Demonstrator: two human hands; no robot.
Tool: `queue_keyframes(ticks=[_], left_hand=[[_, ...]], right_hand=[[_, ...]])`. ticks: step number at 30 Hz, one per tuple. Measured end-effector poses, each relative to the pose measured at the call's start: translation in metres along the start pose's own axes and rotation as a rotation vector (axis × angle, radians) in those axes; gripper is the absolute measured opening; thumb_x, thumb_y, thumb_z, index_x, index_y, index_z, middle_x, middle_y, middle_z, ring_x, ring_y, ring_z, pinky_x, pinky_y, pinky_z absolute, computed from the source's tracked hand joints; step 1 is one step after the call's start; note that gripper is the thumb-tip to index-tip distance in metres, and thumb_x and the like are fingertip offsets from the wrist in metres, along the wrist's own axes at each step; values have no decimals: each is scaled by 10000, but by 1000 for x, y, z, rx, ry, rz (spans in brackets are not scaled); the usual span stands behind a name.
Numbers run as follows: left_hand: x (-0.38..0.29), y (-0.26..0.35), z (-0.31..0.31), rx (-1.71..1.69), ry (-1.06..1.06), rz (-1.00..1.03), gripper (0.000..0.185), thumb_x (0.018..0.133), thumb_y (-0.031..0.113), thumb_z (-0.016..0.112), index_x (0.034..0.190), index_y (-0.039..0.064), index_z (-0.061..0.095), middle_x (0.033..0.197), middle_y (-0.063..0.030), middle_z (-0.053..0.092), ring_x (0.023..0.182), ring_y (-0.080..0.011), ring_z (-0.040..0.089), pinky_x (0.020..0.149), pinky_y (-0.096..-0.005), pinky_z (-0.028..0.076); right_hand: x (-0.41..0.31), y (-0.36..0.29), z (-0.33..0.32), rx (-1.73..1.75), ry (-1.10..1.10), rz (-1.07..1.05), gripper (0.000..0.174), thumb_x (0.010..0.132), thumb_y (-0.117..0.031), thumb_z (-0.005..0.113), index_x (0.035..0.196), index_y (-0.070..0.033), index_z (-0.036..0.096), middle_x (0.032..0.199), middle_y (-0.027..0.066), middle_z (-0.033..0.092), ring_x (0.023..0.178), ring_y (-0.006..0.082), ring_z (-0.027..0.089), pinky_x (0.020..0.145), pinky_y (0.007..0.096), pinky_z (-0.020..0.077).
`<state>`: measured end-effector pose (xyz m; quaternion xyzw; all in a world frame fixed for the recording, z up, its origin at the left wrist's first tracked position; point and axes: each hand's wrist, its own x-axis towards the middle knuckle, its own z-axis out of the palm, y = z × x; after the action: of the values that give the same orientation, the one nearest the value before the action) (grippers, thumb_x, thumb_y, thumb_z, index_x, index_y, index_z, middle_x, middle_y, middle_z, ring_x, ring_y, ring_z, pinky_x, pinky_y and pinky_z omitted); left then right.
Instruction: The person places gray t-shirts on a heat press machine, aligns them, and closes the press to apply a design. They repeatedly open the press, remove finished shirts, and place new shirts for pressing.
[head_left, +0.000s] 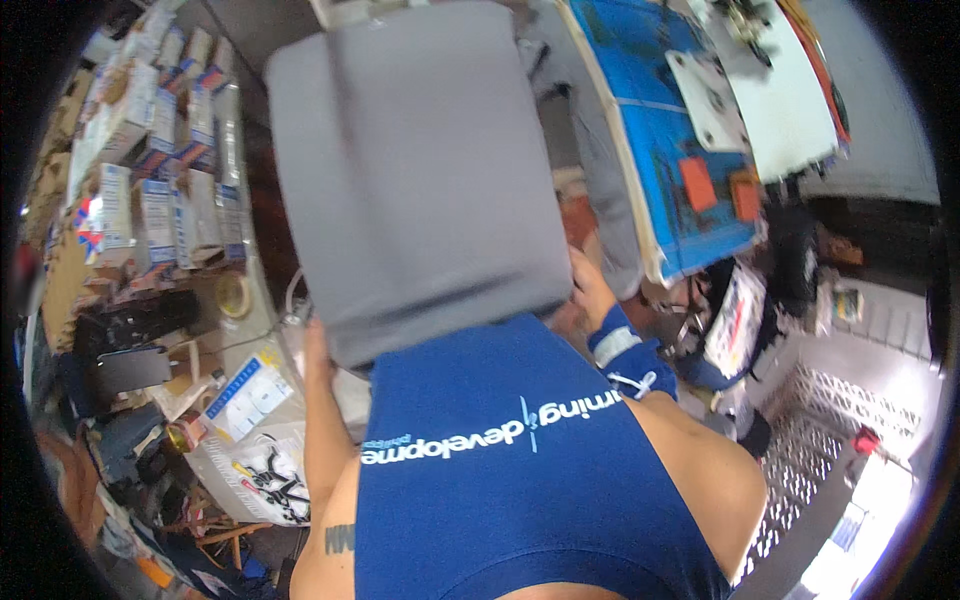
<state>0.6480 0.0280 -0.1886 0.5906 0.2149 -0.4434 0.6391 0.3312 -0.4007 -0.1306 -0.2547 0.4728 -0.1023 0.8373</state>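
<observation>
A large grey fabric-covered cushion or panel with rounded corners is held up before me, its near edge against my blue shirt. My left hand is at its near left corner, with the fingers mostly hidden beneath or behind it. On the opposite side, my right hand grips the edge close to the near right corner. A blue wristband with a pale stripe is around my right wrist. The fabric has a soft crease across its near end. What lies under the piece cannot be seen.
Several printed cartons stand on the plastic-covered table at left, near a tape roll and a dark phone-like slab. At right, a blue-topped table bears a white plate and orange blocks.
</observation>
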Motion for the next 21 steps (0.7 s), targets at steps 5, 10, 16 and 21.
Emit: queue_keyframes(ticks=[5,10,16,21], left_hand=[[41,79,50,-254,-447,-57,850,951,724,375,1503,78,386,1478,-131,480,1359,-324,446,1123,-490,366],[139,221,99,-298,-572,151,1090,832,855,401,1478,-23,371,1482,-170,470,1349,-348,457,1121,-489,365],[220,318,96,-300,-26,606,616,908,478,678,1253,-28,614,1232,-157,658,1170,-312,609,1030,-449,471],[221,323,91,-371,-189,369,442,926,314,648,1208,-26,634,1187,-164,669,1096,-324,643,973,-467,515]], right_hand=[[57,-71,63,-82,-159,114,611,975,-472,582,1381,-19,532,1319,168,613,1204,291,591,1009,434,488],[148,-181,142,62,-361,6,628,962,-532,553,1308,-8,584,1257,170,640,1151,278,616,943,385,523],[203,-229,175,84,-93,-265,629,962,-529,544,1298,1,586,1223,172,650,1114,280,632,937,376,525],[215,-224,163,15,76,-330,630,962,-526,536,1290,9,587,1194,173,658,1083,280,645,932,367,527]])
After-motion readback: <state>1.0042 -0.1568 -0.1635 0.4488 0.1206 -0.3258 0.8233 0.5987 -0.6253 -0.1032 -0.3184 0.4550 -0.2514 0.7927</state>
